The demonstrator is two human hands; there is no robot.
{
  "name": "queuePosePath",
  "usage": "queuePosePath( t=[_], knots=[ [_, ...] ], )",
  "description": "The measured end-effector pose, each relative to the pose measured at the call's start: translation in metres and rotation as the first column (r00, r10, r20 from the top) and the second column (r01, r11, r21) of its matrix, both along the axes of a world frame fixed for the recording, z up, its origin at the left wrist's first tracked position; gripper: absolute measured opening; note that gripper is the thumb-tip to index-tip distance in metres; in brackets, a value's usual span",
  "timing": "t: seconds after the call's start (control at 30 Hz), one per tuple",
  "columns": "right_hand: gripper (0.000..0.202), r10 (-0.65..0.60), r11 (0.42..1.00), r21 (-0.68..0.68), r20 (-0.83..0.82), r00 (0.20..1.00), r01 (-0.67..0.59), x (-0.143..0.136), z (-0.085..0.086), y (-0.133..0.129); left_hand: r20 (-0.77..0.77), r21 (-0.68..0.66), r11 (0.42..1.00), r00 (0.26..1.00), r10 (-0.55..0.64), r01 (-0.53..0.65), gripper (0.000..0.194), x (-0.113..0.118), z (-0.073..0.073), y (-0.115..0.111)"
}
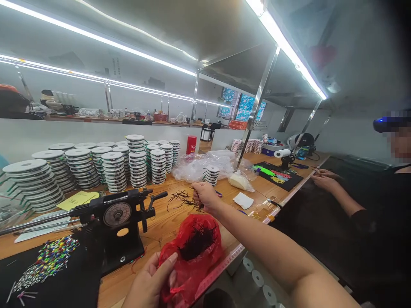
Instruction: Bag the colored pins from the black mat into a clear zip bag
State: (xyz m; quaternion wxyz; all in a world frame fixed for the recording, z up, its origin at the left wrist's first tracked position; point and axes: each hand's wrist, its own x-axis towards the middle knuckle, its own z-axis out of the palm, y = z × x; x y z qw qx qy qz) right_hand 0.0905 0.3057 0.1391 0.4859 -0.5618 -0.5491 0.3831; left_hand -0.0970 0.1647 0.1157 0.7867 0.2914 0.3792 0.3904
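Note:
A red plastic bag with thin black pieces inside stands open at the table's front edge. My left hand pinches the left side of its rim between thumb and fingers. Just above and behind the bag, my right hand is closed, with some thin black pieces showing under its fingers. More black pieces lie loose on the wooden table to the left of my right hand.
A black winding machine stands at left, near colourful beads on a black mat. Stacked white spools, plastic bags and a shelf post stand behind. At right, a person's hands are at the same table.

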Motion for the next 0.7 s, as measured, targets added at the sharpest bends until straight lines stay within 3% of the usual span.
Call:
queuePosePath(
  t=[0.17,0.27,0.37,0.5,0.7],
  knots=[
    [0.033,0.084,0.996,-0.016,-0.123,0.989,-0.086,-0.023,0.009,-0.06,-0.086,-0.023,1.0,0.996,-0.006,0.004,0.049,-0.001,0.007,-0.004],
    [0.036,0.101,0.985,0.135,0.029,0.994,-0.104,-0.034,0.005,-0.079,-0.078,-0.055,0.998,0.997,-0.004,0.0,0.049,-0.001,0.006,-0.004],
    [0.036,0.113,0.943,0.275,0.263,0.958,-0.187,-0.038,-0.004,-0.085,-0.05,-0.089,0.995,0.998,0.037,-0.042,0.045,-0.002,0.007,-0.005],
    [0.029,0.054,0.909,0.358,0.409,0.911,-0.215,-0.034,-0.01,-0.088,-0.042,-0.119,0.989,0.996,0.08,-0.085,0.033,-0.002,0.013,-0.007],
    [0.019,0.083,0.828,0.42,0.565,0.821,-0.373,-0.021,0.004,-0.093,-0.042,-0.18,0.98,0.996,0.079,-0.086,0.022,-0.003,0.016,-0.006]
  ],
)
